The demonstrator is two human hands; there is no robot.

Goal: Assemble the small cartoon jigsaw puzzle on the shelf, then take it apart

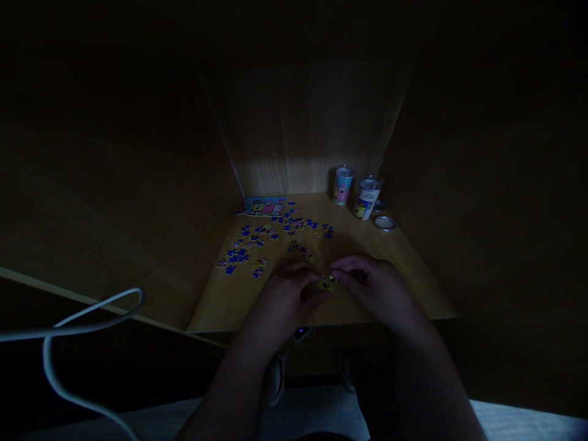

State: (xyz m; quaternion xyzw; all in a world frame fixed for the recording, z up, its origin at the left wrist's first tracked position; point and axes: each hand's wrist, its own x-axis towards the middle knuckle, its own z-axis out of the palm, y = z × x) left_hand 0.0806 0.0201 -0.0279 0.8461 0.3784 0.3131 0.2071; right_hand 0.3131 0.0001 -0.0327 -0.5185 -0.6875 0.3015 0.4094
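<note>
Near the front of a dim wooden surface, my left hand [294, 288] curls its thumb and fingers around a few joined yellow jigsaw pieces [325, 285], steadying them against the wood. Just to the right, my right hand [367, 278] pinches a small puzzle piece [334, 278] at the edge of that cluster. Whether the two are locked together is too dark to tell. Behind my left hand lie loose puzzle pieces [298, 247]; many more blue and patterned puzzle pieces [239, 254] spread to the left.
A cartoon picture strip [264, 206] lies at the back left. Two clear-topped printed cans [342, 185] [366, 199] stand at the back right, with round metal lids [384, 223] beside them. Wooden panels enclose the surface. A white cable [92, 331] loops at the lower left.
</note>
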